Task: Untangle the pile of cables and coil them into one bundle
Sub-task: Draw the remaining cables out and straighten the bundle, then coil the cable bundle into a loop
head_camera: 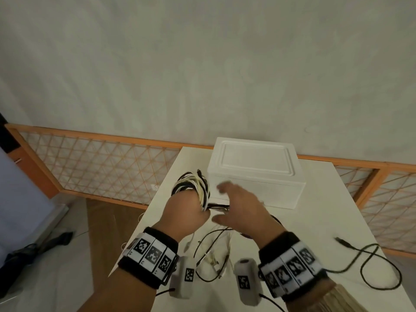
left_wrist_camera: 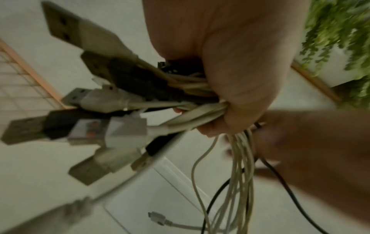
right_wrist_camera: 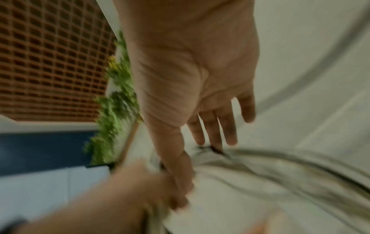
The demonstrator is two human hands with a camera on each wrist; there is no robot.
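My left hand (head_camera: 188,211) grips a bundle of black and white cables (head_camera: 194,184) wound around its fingers, held above the white table (head_camera: 315,221). In the left wrist view the fist (left_wrist_camera: 230,79) clamps the cables, and several USB plugs (left_wrist_camera: 96,110) stick out to the left while loose strands hang down. My right hand (head_camera: 238,208) hovers just right of the bundle, blurred, with fingers spread; its fingers (right_wrist_camera: 218,126) show straight and hold nothing. Loose black and white cable ends (head_camera: 213,255) trail on the table below both hands.
A white foam box (head_camera: 254,170) with a lid stands on the table behind the hands. A separate black cable (head_camera: 369,264) snakes across the table at the right. An orange lattice fence (head_camera: 101,161) runs behind the table; the floor lies to the left.
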